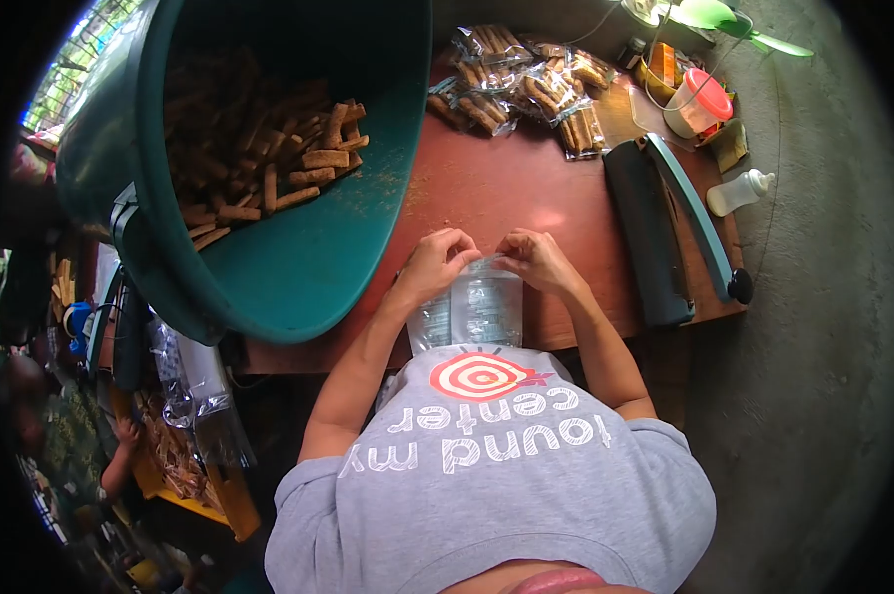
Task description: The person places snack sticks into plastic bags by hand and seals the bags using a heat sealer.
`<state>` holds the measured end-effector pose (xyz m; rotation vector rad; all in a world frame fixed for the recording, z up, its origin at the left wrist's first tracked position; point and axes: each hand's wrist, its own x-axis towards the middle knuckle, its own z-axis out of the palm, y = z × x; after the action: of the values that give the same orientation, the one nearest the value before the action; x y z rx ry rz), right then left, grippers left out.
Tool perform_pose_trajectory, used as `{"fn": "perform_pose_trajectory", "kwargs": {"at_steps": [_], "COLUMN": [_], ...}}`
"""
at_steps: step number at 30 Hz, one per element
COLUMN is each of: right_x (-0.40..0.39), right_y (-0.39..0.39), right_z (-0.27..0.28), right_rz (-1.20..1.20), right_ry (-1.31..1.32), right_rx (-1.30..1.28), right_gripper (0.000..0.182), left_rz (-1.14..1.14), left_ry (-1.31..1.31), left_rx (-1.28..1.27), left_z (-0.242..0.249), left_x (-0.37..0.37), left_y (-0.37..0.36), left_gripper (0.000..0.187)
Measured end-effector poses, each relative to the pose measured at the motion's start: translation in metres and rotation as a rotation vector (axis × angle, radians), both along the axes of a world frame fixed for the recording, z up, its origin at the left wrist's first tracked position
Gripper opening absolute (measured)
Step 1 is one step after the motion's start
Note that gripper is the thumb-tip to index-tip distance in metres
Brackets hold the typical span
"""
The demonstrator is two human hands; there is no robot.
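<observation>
My left hand (439,263) pinches the top edge of a clear plastic bag, its fingers bent together near the table's front edge. Close beside it on the right, my right hand (532,259) has its fingertips pressed on the same edge. Below and between both hands, a stack of clear plastic bags (486,309) lies against the front of the grey shirt. To the left, a big green tub (358,247) lies tilted with its mouth facing the table and holds many brown sticks (313,178). Filled packs of sticks (541,89) are heaped at the back of the table.
A sealer (655,228) with a raised light-blue arm stands on the red-brown table (457,183) at the right. Behind it are a red-lidded container (696,107) and a white bottle (736,194). At the lower left, a co-worker's arm (120,455) shows near a yellow crate (239,503).
</observation>
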<state>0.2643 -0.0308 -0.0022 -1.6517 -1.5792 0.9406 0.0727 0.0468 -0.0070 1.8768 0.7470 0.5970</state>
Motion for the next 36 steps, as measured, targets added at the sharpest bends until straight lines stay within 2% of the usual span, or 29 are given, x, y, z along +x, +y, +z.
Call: {"fn": "perform_pose_trajectory", "kwargs": {"at_steps": [4,6,7,9,10,13,14,15,16,18,19,20,21,22,23,24,26,27,28,29,30,31,32,34,35,36], "right_x": [-0.003,-0.004,-0.004,-0.008,-0.011,-0.029,-0.031,-0.033,-0.035,-0.035,-0.034,-0.032,-0.030,-0.026,-0.021,-0.015,-0.023,-0.027,-0.033,-0.040,-0.047,-0.054,-0.059,-0.059,-0.055,-0.051], "right_y": [0.002,0.004,0.005,0.007,0.008,0.011,0.012,0.013,0.014,0.011,0.014,0.018,0.023,0.032,0.041,0.050,0.064,0.073,0.082,0.088,0.091,0.093,0.094,0.095,0.096,0.095], "right_z": [0.012,0.013,0.013,0.012,0.013,0.023,0.027,0.029,0.031,0.026,0.028,0.033,0.042,0.052,0.063,0.072,0.109,0.112,0.113,0.114,0.118,0.128,0.135,0.137,0.133,0.131], "right_rz": [0.022,0.054,0.059,0.036,0.040,-0.058,-0.050,-0.058,-0.064,0.177,0.318,0.456,0.462,0.462,0.460,0.511,0.610,0.621,0.736,0.844,0.859,0.928,0.992,0.973,0.969,0.957], "right_ry": [-0.029,0.016,0.016,0.152,0.151,0.387,0.386,0.728,1.069,1.286,1.234,1.177,1.172,0.918,0.666,0.617,0.493,0.487,0.296,0.105,0.108,0.008,-0.096,-0.157,-0.119,-0.077], "right_rx": [0.040,0.117,0.118,0.052,0.052,0.022,0.023,-0.092,-0.211,-0.371,-0.373,-0.375,-0.375,-0.345,-0.309,-0.306,-0.174,-0.168,-0.011,0.146,0.151,0.054,-0.046,-0.104,-0.106,-0.110], "right_gripper": [0.017,0.018,0.018,0.019,0.019,0.026,0.026,0.026,0.026,0.024,0.025,0.027,0.027,0.029,0.031,0.033,0.032,0.032,0.030,0.029,0.029,0.026,0.023,0.020,0.019,0.019], "left_rz": [0.022,0.104,0.108,0.017,0.022,-0.009,-0.003,0.004,0.010,-0.078,-0.060,-0.059,-0.129,-0.198,-0.167,-0.134,-0.156,-0.237,-0.230,-0.092,0.054,0.055,0.067,-0.024,-0.021,0.071], "left_ry": [0.003,-0.226,-0.228,-0.220,-0.222,-0.293,-0.386,-0.480,-0.485,-0.708,-0.775,-0.780,-0.861,-0.941,-0.842,-0.742,-0.206,-0.513,-0.515,-0.735,-0.958,-0.959,-0.966,-0.874,-0.881,-1.003], "left_rx": [-0.050,-0.149,-0.147,-0.269,-0.269,-0.362,-0.563,-0.765,-0.759,-0.963,-1.018,-1.011,-0.970,-0.922,-0.798,-0.676,-0.573,-0.712,-0.703,-0.824,-0.934,-0.909,-0.899,-0.644,-0.645,-0.771], "left_z": [0.008,0.001,0.000,-0.001,-0.004,-0.001,0.004,0.009,0.007,0.006,0.011,0.019,0.026,0.030,0.008,-0.013,-0.006,-0.004,-0.002,0.002,0.012,0.021,0.018,0.017,0.019,0.041], "left_x": [-0.008,-0.006,-0.008,-0.012,-0.012,-0.012,-0.013,-0.014,-0.015,-0.018,-0.020,-0.023,-0.028,-0.036,-0.044,-0.052,-0.060,-0.060,-0.059,-0.055,-0.051,-0.051,-0.055,-0.058,-0.055,-0.051], "left_y": [-0.007,-0.010,-0.008,-0.006,-0.005,-0.002,-0.005,-0.007,-0.007,-0.007,-0.008,-0.008,-0.008,-0.005,-0.002,0.001,-0.015,-0.017,-0.018,-0.020,-0.024,-0.029,-0.030,-0.028,-0.032,-0.037], "left_gripper": [0.011,0.012,0.012,0.017,0.017,0.024,0.025,0.026,0.026,0.029,0.038,0.038,0.034,0.031,0.035,0.039,0.052,0.049,0.049,0.049,0.052,0.069,0.069,0.060,0.060,0.057]}}
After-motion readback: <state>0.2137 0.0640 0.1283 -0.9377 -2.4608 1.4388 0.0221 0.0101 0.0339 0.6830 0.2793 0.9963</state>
